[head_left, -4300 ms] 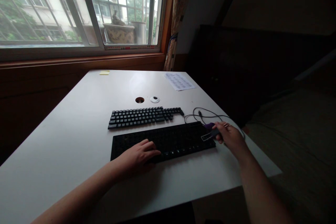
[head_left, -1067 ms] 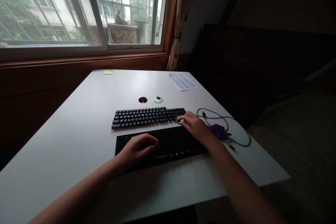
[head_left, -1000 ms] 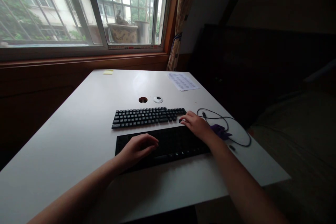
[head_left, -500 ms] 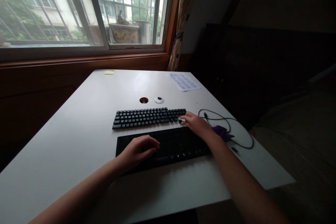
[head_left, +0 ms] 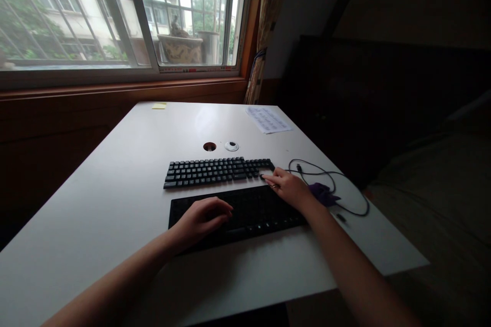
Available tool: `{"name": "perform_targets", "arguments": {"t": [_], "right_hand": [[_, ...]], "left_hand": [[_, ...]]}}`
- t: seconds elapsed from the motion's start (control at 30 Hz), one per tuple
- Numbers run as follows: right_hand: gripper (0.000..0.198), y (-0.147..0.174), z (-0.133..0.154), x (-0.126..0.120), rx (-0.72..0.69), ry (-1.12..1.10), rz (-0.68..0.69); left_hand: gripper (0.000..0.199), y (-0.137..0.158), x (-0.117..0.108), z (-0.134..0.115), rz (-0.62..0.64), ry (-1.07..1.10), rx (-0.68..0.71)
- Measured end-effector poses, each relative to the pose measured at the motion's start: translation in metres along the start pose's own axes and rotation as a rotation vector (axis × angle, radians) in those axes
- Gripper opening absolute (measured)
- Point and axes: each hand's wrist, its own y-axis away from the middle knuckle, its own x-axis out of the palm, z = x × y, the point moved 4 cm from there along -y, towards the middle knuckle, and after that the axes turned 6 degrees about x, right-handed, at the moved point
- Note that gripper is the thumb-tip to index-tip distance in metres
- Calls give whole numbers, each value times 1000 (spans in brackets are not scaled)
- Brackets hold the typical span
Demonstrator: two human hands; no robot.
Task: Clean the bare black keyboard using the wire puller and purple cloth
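Observation:
A black keyboard base (head_left: 245, 207) lies near the front of the white desk. My left hand (head_left: 203, 217) rests over its left part, loosely curled, with a gap between thumb and fingers and nothing visible in it. Behind the base, loose black keycaps (head_left: 203, 171) stand in rows, laid out like a keyboard. My right hand (head_left: 289, 186) is at the right end of these rows. Its index finger stretches out to a small dark keycap (head_left: 262, 177) and seems to touch it, while the other fingers are curled and partly hidden.
To the right lie a coiled black cable (head_left: 326, 171), a purple cloth (head_left: 324, 194) and a small dark item (head_left: 341, 218). Farther back are printed papers (head_left: 270, 120), a cable hole (head_left: 209, 146), its white cover (head_left: 231, 146) and a yellow note (head_left: 159, 106).
My right hand has drawn slightly back and down from the keycaps, its index finger now straighter. My left hand has stayed in place.

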Motion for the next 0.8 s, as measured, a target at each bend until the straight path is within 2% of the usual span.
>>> {"name": "perform_targets", "arguments": {"t": [0.8], "right_hand": [[31, -13, -13, 13, -16, -105, -7]], "left_hand": [[18, 0, 0, -3, 9, -51, 24]]}}
